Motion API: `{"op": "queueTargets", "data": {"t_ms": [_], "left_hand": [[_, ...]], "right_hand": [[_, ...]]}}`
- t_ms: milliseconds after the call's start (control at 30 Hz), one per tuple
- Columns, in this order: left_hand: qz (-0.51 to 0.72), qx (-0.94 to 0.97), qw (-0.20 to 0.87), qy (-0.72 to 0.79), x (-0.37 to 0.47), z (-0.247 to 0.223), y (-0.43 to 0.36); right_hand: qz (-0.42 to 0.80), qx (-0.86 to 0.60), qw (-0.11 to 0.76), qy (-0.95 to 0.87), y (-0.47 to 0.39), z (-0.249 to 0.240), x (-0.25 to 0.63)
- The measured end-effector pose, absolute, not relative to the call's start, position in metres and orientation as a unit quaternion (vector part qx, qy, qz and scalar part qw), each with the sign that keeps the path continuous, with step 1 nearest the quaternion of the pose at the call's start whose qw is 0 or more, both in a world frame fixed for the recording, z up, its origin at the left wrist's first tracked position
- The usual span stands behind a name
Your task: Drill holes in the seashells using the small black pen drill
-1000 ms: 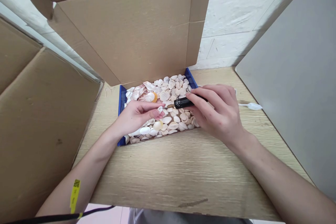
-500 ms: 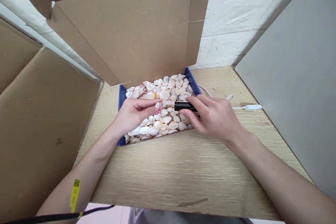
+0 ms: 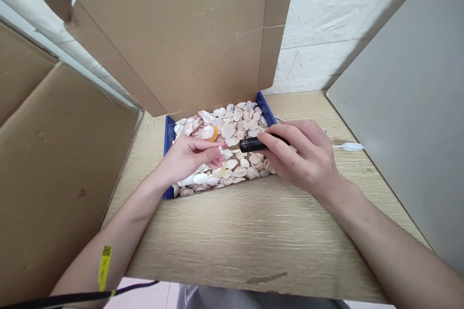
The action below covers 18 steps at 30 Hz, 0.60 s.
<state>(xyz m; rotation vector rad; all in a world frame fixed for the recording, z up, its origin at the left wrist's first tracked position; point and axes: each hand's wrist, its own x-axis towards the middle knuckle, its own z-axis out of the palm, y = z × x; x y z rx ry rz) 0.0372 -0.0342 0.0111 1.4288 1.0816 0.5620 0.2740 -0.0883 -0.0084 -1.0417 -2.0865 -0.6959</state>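
Between the thumb and fingers of my left hand is a small white seashell, mostly covered by the fingertips. My right hand is wrapped round a black mini drill, whose thin bit points left at the shell. Bit and shell meet or nearly meet; I cannot tell which. Both hands are above a shallow cardboard box with blue sides, filled with many loose seashells, pale and white. Larger reddish-brown scallop shells and an orange-edged one lie at its back left.
The box's brown lid stands raised behind it, near a white brick wall. Another cardboard box is at the left, a grey panel at the right. A white cable connector lies on the wooden table.
My right hand has rolled over and lifted slightly, tilting the drill. My left fingers have shifted a little on the shell, which shows less now.
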Motion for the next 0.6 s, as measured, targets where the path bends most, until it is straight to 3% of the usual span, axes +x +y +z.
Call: {"op": "queueTargets", "data": {"t_ms": [467,600], "left_hand": [[0.296,0.617,0.564,0.462,0.0372,0.0099,-0.0347],[0.295,0.617,0.567,0.459,0.0378,0.0094,-0.0359]], "right_hand": [[-0.128,-0.487,0.289,-0.814,-0.0888,-0.0139,0.2698],[-0.14,-0.469,0.298,-0.82,-0.0896,-0.0141,0.2661]]}}
